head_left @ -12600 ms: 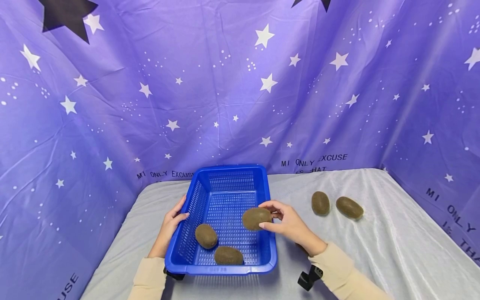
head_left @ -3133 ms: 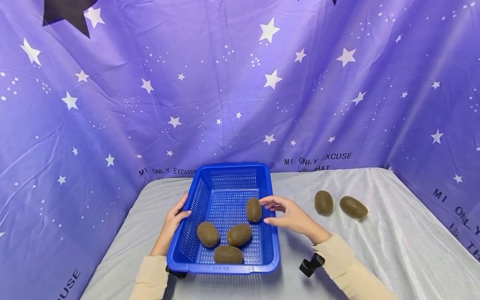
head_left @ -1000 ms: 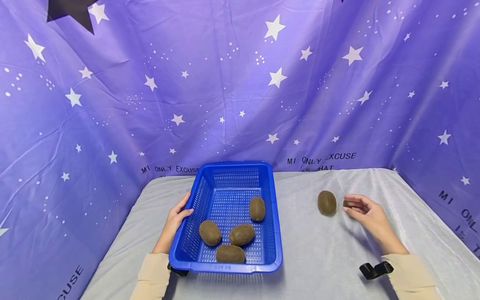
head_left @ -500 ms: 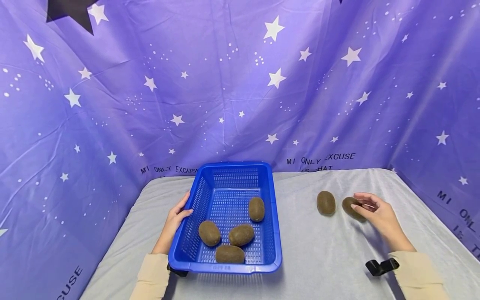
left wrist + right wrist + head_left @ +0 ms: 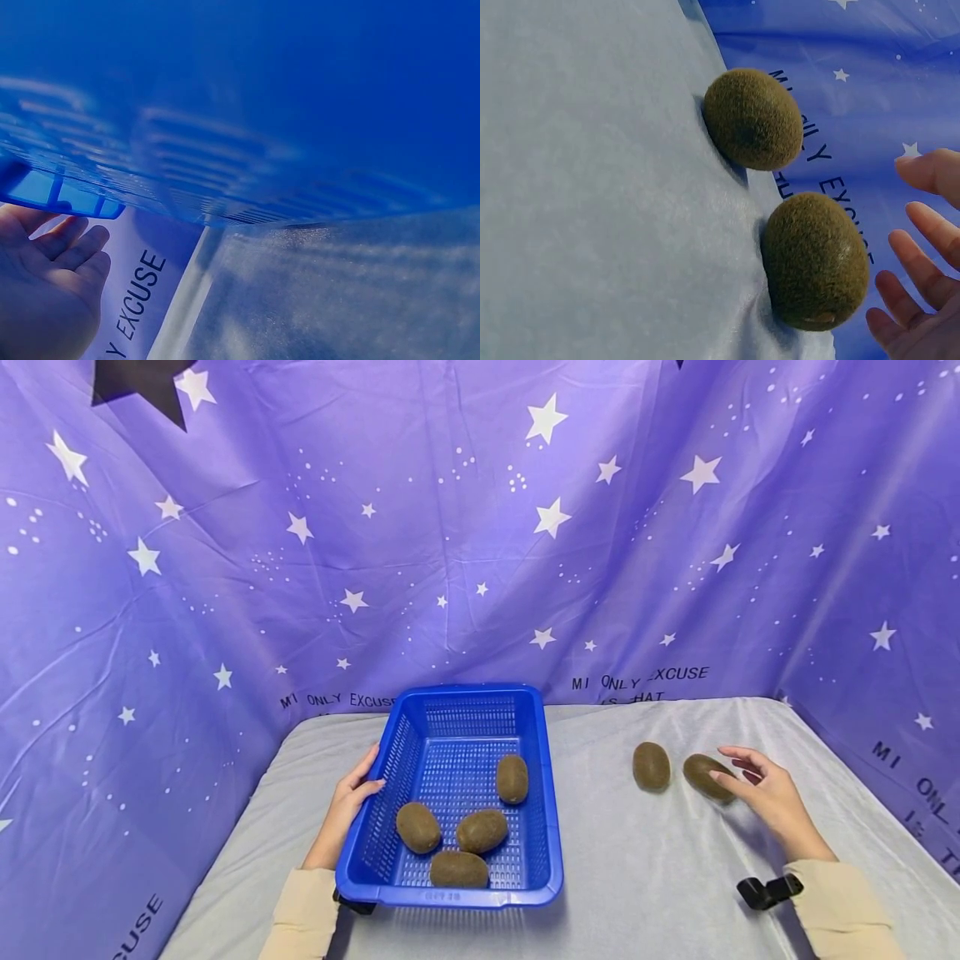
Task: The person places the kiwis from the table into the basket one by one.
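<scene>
Kiwi partly behind right hand, sleeves cropped

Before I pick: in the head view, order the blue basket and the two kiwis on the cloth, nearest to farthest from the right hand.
1. Right kiwi: partly covered by the right hand.
2. Left kiwi: just left of that.
3. Blue basket: farthest left.

- The tabletop wears a pale grey, faintly glossy cloth, softly creased toward the right.
- On its left half is a blue basket, its long sides running toward the far edge.
- Well to the right lies a brown kiwifruit.
- Near it, not touching, a second kiwifruit lies aslant.
</scene>
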The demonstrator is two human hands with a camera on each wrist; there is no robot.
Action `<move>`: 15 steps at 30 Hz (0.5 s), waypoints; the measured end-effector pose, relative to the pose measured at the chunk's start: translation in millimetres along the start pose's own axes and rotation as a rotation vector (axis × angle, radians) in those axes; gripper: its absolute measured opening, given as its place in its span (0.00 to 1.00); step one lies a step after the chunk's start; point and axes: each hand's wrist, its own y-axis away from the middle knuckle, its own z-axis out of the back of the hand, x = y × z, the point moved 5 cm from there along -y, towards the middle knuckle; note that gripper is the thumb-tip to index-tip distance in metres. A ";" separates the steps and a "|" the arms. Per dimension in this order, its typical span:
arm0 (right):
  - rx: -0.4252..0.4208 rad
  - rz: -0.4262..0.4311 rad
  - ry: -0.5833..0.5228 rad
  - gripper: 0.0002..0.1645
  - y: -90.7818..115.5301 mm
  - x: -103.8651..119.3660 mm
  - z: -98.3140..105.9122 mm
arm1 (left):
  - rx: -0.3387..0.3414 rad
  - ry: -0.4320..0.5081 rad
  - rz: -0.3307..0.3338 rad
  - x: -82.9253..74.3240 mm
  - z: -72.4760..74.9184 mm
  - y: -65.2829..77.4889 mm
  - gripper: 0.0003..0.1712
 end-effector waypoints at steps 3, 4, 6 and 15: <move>0.030 -0.047 0.015 0.27 -0.1 -5.0 0.1 | -0.003 -0.004 0.004 0.6 0.2 -0.5 0.37; 0.045 -0.070 0.020 0.29 0.0 -6.9 -0.2 | -0.003 -0.003 0.006 0.8 0.2 -0.6 0.37; 0.078 -0.115 0.034 0.33 0.4 -10.9 -1.3 | -0.003 -0.008 0.002 0.6 0.2 -0.7 0.37; 0.137 -0.166 0.016 0.40 1.8 -26.1 -9.1 | -0.004 -0.007 0.005 1.3 0.8 -0.7 0.37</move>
